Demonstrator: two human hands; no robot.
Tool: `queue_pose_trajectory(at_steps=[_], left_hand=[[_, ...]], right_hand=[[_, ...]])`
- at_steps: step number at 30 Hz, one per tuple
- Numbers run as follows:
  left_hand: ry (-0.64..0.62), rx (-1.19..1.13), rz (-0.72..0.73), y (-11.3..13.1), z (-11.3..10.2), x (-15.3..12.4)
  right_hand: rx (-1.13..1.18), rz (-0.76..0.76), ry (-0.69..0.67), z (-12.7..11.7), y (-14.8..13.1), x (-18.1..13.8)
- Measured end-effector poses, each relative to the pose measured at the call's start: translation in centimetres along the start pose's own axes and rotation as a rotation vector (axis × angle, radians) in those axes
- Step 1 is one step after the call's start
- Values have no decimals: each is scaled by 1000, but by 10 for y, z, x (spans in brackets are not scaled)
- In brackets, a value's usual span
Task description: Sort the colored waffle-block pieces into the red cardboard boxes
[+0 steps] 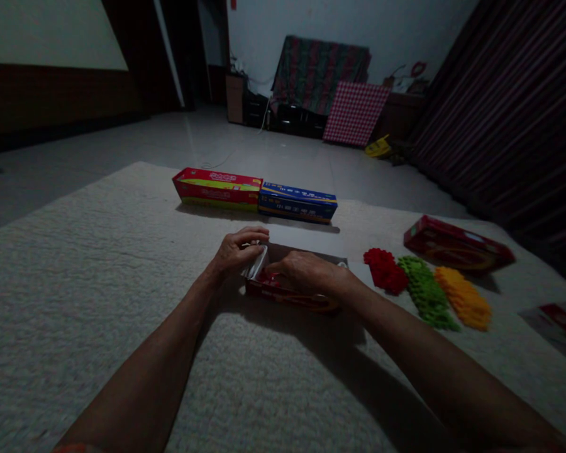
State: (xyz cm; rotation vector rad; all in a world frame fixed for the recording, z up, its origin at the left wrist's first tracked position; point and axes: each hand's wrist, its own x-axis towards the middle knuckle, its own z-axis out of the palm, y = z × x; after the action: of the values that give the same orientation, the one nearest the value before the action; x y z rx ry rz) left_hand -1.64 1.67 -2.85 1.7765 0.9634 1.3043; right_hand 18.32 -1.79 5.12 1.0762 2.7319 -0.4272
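An open dark red cardboard box [292,298] lies in front of me on the cream cover, its white lid flap [306,237] folded back. My left hand [239,250] grips the box's left end, with the thumb by a white side flap [259,262] and the fingers over the back corner. Inside the box is my right hand [306,270], its fingers bent down toward the left end. Something small, red and shiny [272,279] shows by those fingertips; the box wall and the hand hide most of it.
Beyond the box stand a red and green carton [219,189] and a blue carton [297,202], end to end. On the right lie red [385,270], green [427,292] and yellow [463,298] textured pieces, near another dark red box [457,245]. A printed sheet [556,327] lies far right.
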Motion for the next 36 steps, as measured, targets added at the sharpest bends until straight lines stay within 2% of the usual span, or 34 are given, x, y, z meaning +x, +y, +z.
queue_pose_trajectory(at_steps=[3, 6, 9, 11, 14, 18, 22, 26, 31, 36], left_hand=[[-8, 21, -24, 3, 0, -1], [7, 56, -41, 4, -1, -1], [2, 73, -66, 5, -2, -1], [2, 69, -78, 4, -3, -1], [-4, 67, -76, 2, -4, -2], [-12, 93, -75, 0, -5, -3], [-14, 96, -69, 2, -5, -3], [-14, 94, -100, 4, -4, -3], [-3, 97, -108, 5, -4, -4], [-2, 95, -120, 5, -4, -4]], right_hand=[[84, -35, 124, -7, 5, -14], [124, -31, 397, -18, 20, -52], [95, 176, 684, -23, 50, -112], [55, 359, 797, -16, 78, -152], [2, 498, 757, 10, 119, -193], [-12, 560, 654, 49, 144, -205], [-70, 679, 546, 72, 138, -196], [-111, 797, 517, 85, 128, -186], [-137, 801, 535, 95, 124, -181], [-166, 770, 580, 90, 121, -184]])
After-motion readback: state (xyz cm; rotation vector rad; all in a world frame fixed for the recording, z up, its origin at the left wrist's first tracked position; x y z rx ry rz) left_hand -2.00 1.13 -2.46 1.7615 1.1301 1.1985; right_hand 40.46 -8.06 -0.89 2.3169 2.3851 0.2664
